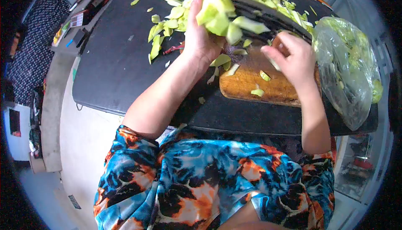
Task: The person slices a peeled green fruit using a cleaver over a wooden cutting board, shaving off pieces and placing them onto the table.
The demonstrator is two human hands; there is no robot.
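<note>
My left hand (200, 41) is raised over the table, its fingers around a peeled, pale green vegetable (215, 8) with cut faces. My right hand (295, 56) is closed around the brown handle of a knife (272, 14). The wide, dark blade is blurred by motion and reaches up and left to the vegetable. Thin slices (247, 24) hang blurred in the air just under the blade. Below both hands lies a wooden cutting board (255, 85) with a few slices on it.
Many pale green slices (176, 14) are scattered over the black table (121, 58). A clear plastic bag (349, 71) with green vegetables stands at the right edge. Left of my wrist lies a small red object (173, 48). A grey ledge (69, 41) with assorted items runs along the left.
</note>
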